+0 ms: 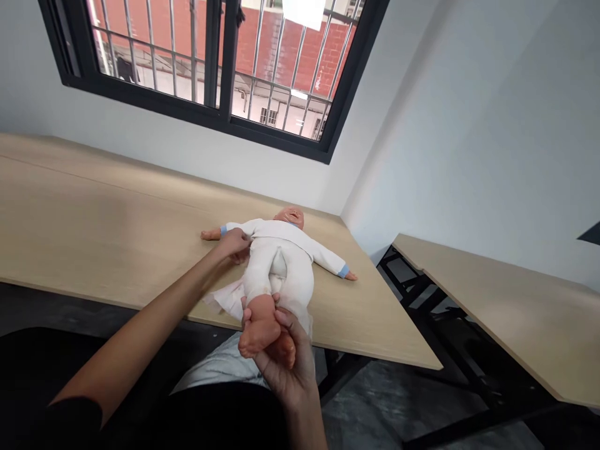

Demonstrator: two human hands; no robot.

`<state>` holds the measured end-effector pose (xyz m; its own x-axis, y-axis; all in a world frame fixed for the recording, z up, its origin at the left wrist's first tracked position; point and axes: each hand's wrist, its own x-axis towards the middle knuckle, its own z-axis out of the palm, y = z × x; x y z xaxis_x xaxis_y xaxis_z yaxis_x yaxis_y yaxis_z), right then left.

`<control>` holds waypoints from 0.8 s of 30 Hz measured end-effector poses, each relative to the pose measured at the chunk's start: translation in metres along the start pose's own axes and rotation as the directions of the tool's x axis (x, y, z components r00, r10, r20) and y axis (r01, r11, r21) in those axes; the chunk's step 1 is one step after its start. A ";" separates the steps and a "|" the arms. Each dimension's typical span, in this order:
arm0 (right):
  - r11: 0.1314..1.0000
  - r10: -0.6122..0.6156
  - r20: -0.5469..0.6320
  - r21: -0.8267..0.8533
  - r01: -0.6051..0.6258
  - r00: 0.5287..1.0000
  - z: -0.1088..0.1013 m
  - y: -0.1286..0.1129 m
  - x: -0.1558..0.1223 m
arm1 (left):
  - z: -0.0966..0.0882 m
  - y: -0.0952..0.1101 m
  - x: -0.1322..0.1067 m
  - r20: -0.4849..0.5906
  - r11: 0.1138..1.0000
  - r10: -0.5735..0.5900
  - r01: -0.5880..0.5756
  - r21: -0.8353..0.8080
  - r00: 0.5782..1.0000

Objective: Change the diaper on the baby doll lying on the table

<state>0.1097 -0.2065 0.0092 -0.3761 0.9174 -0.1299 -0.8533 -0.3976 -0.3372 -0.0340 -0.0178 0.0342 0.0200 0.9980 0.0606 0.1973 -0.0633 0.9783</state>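
Two tables: a pale wooden tabletop (94,212) carries the doll, and a second tabletop (492,312) stands apart on the right, with black metal legs (412,294) below it.
Window: a dark frame with metal bars (210,62) is in the wall above the table.
Cloth: a white cloth (225,300) lies spread under the doll's hips.
Doll: a baby doll (281,240) in a white suit with blue cuffs lies on its back near the table's front edge, arms spread, legs lifted.
Left hand (233,245): fingers are loosely open and rest on the doll's side, just under its arm.
Right hand (285,369): it is closed around both doll feet and lifts them.
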 end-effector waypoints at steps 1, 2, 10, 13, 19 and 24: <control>1.000 -0.006 0.008 -0.004 0.006 1.000 0.000 0.001 0.001 | -0.003 -0.003 -0.003 -0.032 0.999 0.020 -0.018 0.051 0.999; 1.000 -0.011 0.020 -0.014 0.011 1.000 0.000 0.002 0.001 | -0.006 -0.006 -0.011 -0.052 0.995 0.051 -0.046 0.087 0.997; 0.986 -0.009 0.136 -0.163 0.031 0.991 0.000 0.013 -0.004 | -0.005 -0.003 -0.133 0.173 0.984 -0.064 0.091 -0.151 0.983; 0.986 0.027 0.141 -0.165 -0.003 0.990 -0.004 0.015 -0.009 | -0.005 -0.001 -0.150 0.275 0.977 -0.114 0.157 -0.141 0.955; 0.965 0.002 -0.018 -0.262 -0.007 1.000 -0.028 -0.011 -0.028 | -0.010 -0.011 -0.139 0.215 0.967 -0.016 0.070 -0.245 0.977; 0.849 -0.158 -0.091 -0.520 0.089 0.983 -0.038 -0.051 -0.049 | -0.018 -0.010 -0.132 0.154 0.921 -0.041 0.097 -0.377 0.987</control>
<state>0.1854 -0.2309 -0.0028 -0.2022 0.9664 -0.1588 -0.5703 -0.2480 -0.7831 -0.0561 -0.1489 0.0197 0.1621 0.9867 -0.0110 -0.1853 0.0414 0.9818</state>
